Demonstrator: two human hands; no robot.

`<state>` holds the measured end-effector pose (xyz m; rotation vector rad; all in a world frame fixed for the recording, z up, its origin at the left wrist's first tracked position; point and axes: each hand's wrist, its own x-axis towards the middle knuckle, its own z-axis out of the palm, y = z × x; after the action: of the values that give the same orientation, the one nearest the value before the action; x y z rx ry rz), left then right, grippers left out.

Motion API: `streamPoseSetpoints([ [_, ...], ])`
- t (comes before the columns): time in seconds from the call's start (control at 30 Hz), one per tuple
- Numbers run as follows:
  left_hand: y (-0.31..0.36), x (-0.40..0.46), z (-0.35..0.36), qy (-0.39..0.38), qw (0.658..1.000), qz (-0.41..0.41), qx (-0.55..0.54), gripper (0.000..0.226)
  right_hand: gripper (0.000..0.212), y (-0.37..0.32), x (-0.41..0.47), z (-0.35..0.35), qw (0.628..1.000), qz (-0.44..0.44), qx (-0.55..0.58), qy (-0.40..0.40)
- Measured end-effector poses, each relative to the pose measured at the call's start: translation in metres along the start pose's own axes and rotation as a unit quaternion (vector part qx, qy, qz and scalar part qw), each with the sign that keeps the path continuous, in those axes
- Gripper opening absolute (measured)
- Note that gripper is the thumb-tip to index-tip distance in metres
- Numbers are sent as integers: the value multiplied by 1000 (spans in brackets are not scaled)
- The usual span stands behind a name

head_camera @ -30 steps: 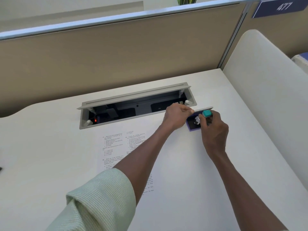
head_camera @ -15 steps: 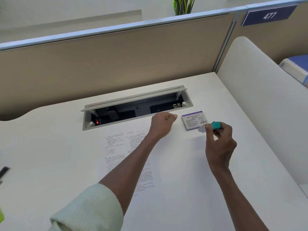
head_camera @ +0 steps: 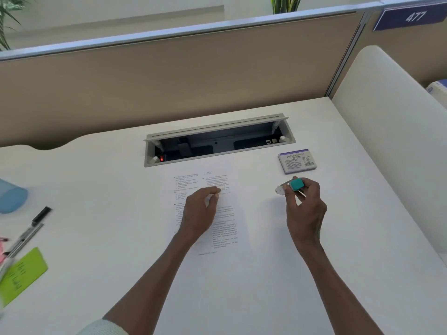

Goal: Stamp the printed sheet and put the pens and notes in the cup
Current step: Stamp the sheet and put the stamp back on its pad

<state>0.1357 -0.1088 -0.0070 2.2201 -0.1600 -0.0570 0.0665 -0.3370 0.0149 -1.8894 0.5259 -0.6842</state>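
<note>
The right hand (head_camera: 305, 209) grips a small stamp (head_camera: 291, 186) between thumb and fingers, its teal square cap up and its pale body tilted toward the left, held above the bare counter (head_camera: 338, 274) just right of the printed sheet (head_camera: 217, 213); that hold looks meant to carry the inked face across to the paper. The left hand (head_camera: 202, 209) rests on the middle of the sheet with fingers loosely curled and holding nothing, probably to pin the thin, flat paper so it will not slide under the press. The sheet lies near the middle of the counter, its two columns of fine black text running from just below the open cable tray (head_camera: 217, 141) toward the person. Far right of the sheet sits the ink pad box (head_camera: 297, 161), a flat rectangular case with a purple edge and a white printed label, lid closed, just beyond the stamp. At the left edge, well apart from the sheet, lie slim pens (head_camera: 31, 228) with dark and silvery barrels, a lime-green note (head_camera: 21, 274) with handwriting, and a sliver of pink, too cropped to identify. A translucent blue cup (head_camera: 11, 197) stands beyond them, smooth and rounded. Stamping seems not yet done; no mark is visible on the page.
</note>
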Motion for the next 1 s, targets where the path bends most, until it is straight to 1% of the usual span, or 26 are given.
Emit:
streamPoseSetpoints([
  [0.07,-10,-20,-6,3,1000,18,21,28,26,-3,-10,4,1000,-7,2,-19],
  [0.27,-28,-67,-14,-20,991,79,102,47,27,-9,-33,11,998,-3,-15,-67],
  [0.4,-39,-82,-10,-46,985,59,156,53,27,-13,-41,10,996,-9,-26,-88],
  [0.57,-46,-77,-4,-60,974,39,215,50,31,-15,-55,10,993,-20,-39,-107],
  [0.73,-50,-72,1,-45,960,49,271,49,31,-12,-69,13,989,-29,-52,-133],
  [0.83,-52,-72,1,-43,958,47,280,50,33,-9,-78,14,985,-41,-69,-152],
  [1.0,-52,-71,1,-42,955,54,287,50,36,-4,-95,17,971,-85,-115,-193],
])
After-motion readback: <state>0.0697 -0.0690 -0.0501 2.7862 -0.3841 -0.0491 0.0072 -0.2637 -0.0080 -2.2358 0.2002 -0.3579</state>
